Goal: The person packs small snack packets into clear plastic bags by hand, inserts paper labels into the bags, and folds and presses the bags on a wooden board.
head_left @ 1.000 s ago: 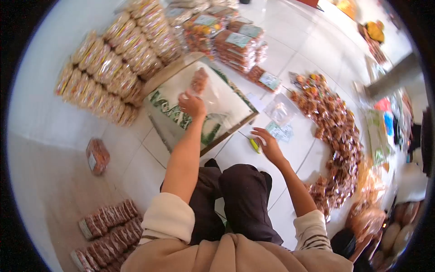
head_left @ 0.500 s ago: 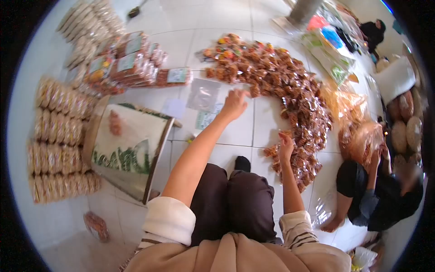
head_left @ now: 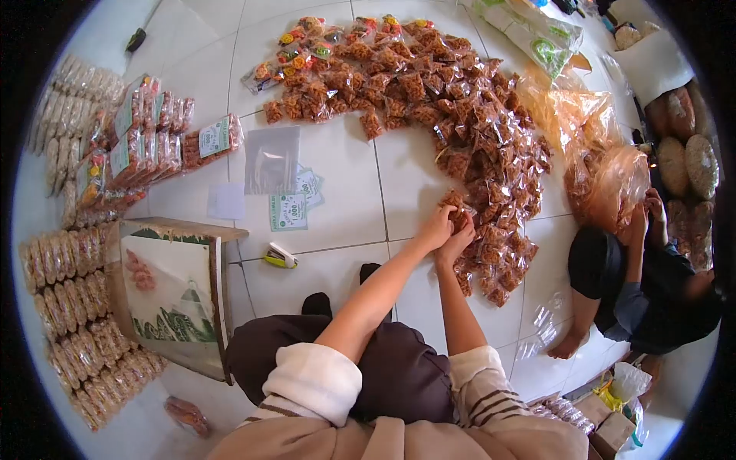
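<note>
One broad white-tiled floor (head_left: 341, 218) bears a curved heap (head_left: 491, 138) of small, glossy clear-plastic packets filled with reddish-brown snack. Each looks light, slippery and crushable, best pinched by its film edge. Stretched forward, the bare left hand (head_left: 437, 228) and bare right hand (head_left: 455, 246) meet at the heap's inner edge, fingers curled nearly closed around one snack packet (head_left: 454, 201).

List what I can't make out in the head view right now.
All in the head view:
- Grip details: the left hand and right hand partly hide the brown packet at their fingers.
- Lower layers of the packet pile: covered by packets on top.
- Smaller print on the green cards: too small to read.
- Far end of the green-printed sack: cut off by the top edge.
</note>
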